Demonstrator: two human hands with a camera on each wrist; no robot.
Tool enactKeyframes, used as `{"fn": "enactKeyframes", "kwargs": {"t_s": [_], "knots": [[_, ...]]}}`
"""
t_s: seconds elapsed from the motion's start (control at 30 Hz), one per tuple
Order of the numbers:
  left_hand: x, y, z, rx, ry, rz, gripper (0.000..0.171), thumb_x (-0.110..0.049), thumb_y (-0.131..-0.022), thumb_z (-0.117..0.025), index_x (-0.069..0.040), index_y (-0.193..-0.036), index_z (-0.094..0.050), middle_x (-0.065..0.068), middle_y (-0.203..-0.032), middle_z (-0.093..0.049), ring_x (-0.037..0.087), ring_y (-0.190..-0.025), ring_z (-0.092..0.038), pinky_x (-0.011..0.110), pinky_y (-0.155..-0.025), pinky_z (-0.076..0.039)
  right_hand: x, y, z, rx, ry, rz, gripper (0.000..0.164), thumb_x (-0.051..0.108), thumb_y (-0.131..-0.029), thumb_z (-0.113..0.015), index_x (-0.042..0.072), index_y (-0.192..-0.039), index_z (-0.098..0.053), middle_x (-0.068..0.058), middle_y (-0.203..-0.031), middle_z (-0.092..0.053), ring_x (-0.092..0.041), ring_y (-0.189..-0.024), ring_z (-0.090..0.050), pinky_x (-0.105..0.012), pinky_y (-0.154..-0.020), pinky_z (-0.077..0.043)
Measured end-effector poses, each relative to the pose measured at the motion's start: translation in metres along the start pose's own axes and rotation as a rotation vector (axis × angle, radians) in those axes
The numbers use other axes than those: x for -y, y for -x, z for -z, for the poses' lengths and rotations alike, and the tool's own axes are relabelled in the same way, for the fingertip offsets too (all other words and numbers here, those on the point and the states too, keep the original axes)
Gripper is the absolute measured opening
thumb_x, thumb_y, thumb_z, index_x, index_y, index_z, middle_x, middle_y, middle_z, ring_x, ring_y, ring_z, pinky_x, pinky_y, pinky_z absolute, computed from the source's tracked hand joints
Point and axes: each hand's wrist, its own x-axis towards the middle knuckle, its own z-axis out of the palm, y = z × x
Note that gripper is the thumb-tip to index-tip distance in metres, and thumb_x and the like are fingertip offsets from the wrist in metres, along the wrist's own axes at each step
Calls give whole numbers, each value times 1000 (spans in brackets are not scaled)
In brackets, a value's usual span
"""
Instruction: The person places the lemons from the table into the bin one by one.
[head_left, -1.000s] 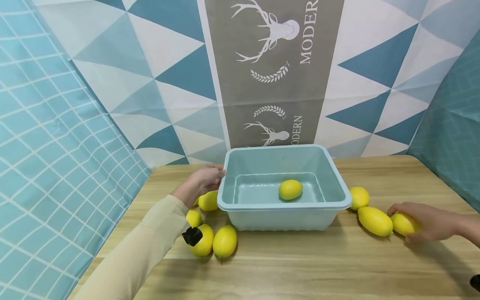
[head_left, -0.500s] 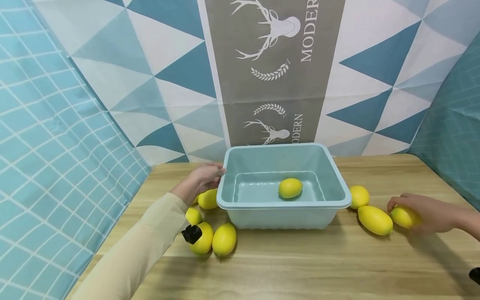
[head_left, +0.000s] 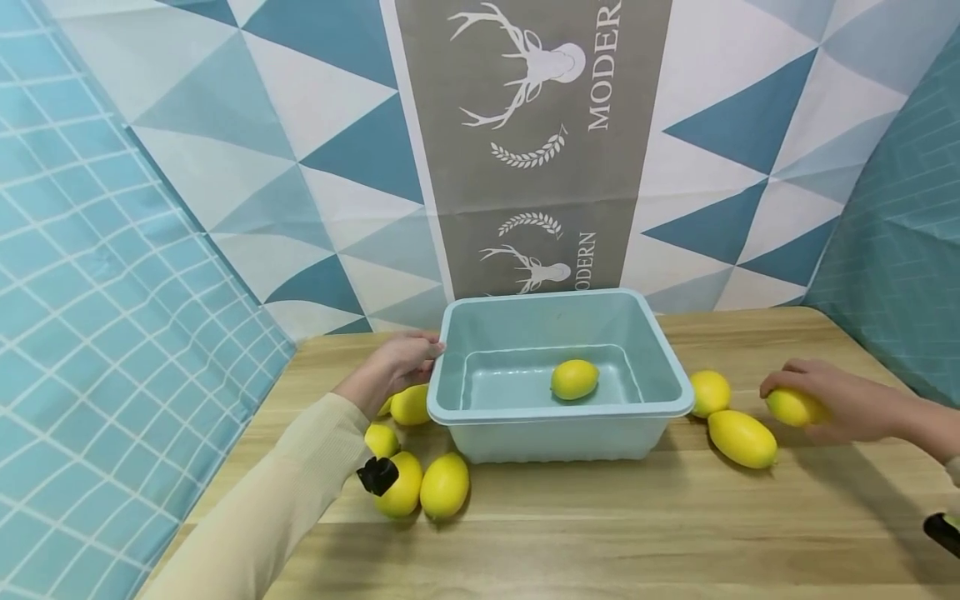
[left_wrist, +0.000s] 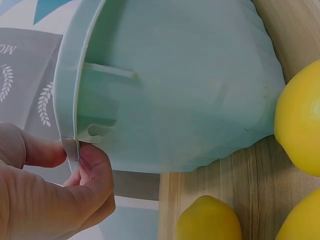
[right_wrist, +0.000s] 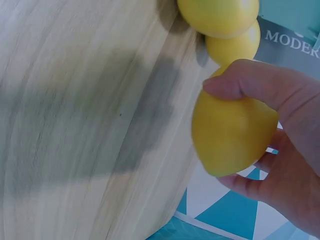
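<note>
A pale blue-green plastic basin (head_left: 562,437) stands at the back of the table, with one lemon (head_left: 574,380) inside on its floor. My left hand (head_left: 405,360) pinches the basin's left rim between thumb and fingers, clearly seen in the left wrist view (left_wrist: 75,175). Out to the right, my right hand (head_left: 843,400) grips a lemon (right_wrist: 232,130), thumb on one side and fingers on the other, lifted over the table. Two more lemons lie between that hand and the basin: a rounder lemon (head_left: 708,393) by its wall and a longer lemon (head_left: 742,439) in front.
Several lemons (head_left: 445,486) lie in a cluster left of the basin, partly under the left forearm. The wooden table (head_left: 600,533) ends against a patterned cloth backdrop (head_left: 360,192). Blue tiled-print sheets (head_left: 97,275) hang at the left and right sides.
My right hand has raised its lemon off the table, up and slightly left, away from the longer lemon. The left hand stays on the rim. The whole head view has shifted slightly.
</note>
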Motion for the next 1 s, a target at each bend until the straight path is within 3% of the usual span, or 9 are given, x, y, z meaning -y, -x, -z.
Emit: {"fn": "enactKeyframes", "kwargs": {"t_s": [0.2,0.37,0.53,0.77,1.0], "knots": [[1,1,1,5,7,1,43,-12,-102,-42,2,-142,-39,10,-114,-51,8,-75,-51,17,-69,-50,-3,-7,1,-24,89,-28,70,6,-37,-93,21,-98,-61,11,-89,-51,0,-79,-42,-23,-60,-42],[0,0,1,9,3,-12,42,-12,-102,-41,2,-142,-41,8,-109,-52,6,-71,-49,17,-72,-50,-2,-15,6,1,103,-74,72,5,-39,-93,19,-101,-60,9,-93,-55,-8,-81,-48,-28,-64,-45],[-1,1,1,8,4,1,42,-12,-102,-41,0,-142,-41,7,-110,-52,7,-74,-49,20,-76,-49,2,-25,7,3,105,-61,73,7,-39,-94,18,-102,-60,8,-98,-58,-15,-86,-52,-34,-69,-48],[2,0,2,8,15,-5,41,-11,-101,-42,2,-141,-42,7,-109,-53,7,-73,-50,17,-70,-50,8,-40,10,-42,105,5,75,4,-35,-94,20,-100,-60,12,-94,-54,-8,-84,-48,-31,-68,-47],[2,1,2,-11,4,-8,41,-12,-101,-43,0,-141,-44,6,-102,-54,8,-72,-49,17,-70,-50,14,-62,24,-37,88,35,76,3,-34,-94,20,-98,-59,9,-92,-52,-6,-83,-44,-26,-64,-46]]}}
